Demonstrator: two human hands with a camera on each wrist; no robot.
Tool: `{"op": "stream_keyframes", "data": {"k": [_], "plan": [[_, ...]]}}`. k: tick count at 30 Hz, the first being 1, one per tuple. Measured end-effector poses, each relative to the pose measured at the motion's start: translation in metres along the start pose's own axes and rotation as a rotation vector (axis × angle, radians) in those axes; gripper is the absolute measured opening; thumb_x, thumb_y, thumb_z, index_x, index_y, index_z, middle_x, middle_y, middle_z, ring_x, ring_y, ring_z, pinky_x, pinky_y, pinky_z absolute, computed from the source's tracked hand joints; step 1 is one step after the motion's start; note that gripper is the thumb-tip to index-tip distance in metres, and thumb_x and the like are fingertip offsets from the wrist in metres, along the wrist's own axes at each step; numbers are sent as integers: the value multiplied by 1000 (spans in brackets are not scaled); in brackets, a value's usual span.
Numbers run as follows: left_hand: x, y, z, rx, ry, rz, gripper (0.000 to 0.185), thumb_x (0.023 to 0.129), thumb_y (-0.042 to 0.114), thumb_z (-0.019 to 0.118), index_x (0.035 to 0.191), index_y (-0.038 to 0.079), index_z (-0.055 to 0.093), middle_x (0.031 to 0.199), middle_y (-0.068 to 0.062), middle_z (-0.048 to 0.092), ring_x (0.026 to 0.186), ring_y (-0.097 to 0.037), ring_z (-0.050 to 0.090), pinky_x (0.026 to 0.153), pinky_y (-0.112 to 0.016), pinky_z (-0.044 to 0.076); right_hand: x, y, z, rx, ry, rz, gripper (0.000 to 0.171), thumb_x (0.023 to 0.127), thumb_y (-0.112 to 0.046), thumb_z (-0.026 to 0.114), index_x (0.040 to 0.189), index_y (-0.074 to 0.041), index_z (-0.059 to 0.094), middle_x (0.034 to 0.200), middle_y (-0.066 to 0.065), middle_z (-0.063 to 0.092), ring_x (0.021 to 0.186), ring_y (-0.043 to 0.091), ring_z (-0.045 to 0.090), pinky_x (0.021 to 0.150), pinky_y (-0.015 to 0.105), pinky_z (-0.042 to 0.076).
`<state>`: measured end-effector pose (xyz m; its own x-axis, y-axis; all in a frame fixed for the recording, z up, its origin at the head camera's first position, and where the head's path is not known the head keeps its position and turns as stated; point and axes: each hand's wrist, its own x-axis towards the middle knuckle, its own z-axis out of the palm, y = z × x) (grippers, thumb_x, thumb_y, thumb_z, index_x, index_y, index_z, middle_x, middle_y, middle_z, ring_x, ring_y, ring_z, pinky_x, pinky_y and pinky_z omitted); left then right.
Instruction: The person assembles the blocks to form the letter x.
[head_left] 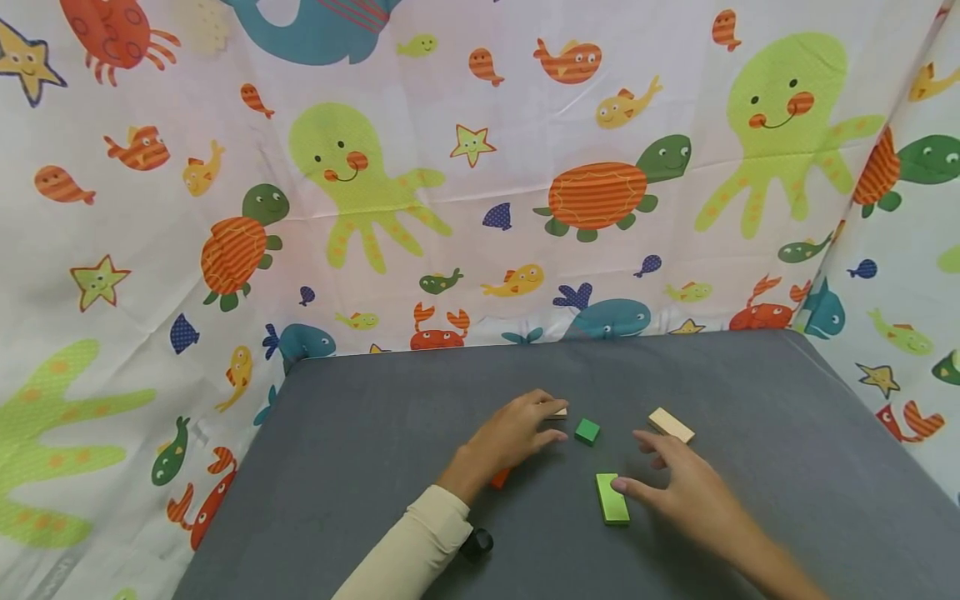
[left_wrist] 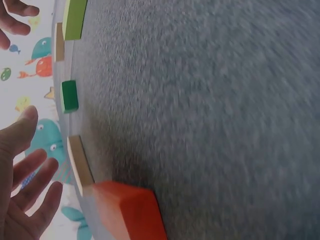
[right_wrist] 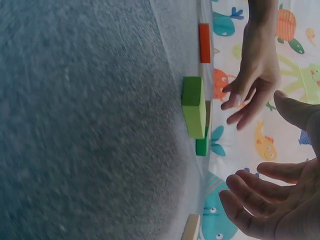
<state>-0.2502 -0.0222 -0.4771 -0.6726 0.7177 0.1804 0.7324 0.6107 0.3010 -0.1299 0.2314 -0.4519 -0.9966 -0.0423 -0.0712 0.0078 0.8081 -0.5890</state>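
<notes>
Here | lime block (head_left: 612,503): bright, oblong | green block (head_left: 587,431): smaller, darker

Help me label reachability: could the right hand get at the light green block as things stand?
Probably yes: the right hand hangs close to the light green block, holding nothing, with no other block between them.

Grey table (head_left: 345,442) here, five blocks on it. Nearest the far edge you've got a half-hidden wooden block (left_wrist: 80,165), a small green block (head_left: 587,432), then a second wooden block (head_left: 671,425) over toward the right edge. Lime block (head_left: 612,505) and red-orange block (left_wrist: 125,210) sit further in, red-orange closest to the left edge.
</notes>
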Motion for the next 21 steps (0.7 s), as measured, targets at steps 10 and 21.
{"op": "stream_keyframes", "data": {"k": [10, 21], "plan": [[14, 14, 18, 116, -2, -142, 53, 100, 46, 72, 142, 14, 69, 136, -4, 68, 122, -17, 67, 101, -34, 55, 0, -2, 14, -4, -15, 7, 89, 85, -59, 84, 149, -3, 56, 130, 13, 68, 111, 32, 69, 86, 58, 55], [25, 26, 29, 181, -11, -189, 52, 98, 56, 71, 131, 17, 75, 125, -3, 72, 110, -18, 71, 89, -37, 59, -2, 0, 26, 5, -16, -24, 86, 81, -55, 88, 144, -3, 60, 122, 7, 69, 101, 22, 67, 81, 49, 55]]}}
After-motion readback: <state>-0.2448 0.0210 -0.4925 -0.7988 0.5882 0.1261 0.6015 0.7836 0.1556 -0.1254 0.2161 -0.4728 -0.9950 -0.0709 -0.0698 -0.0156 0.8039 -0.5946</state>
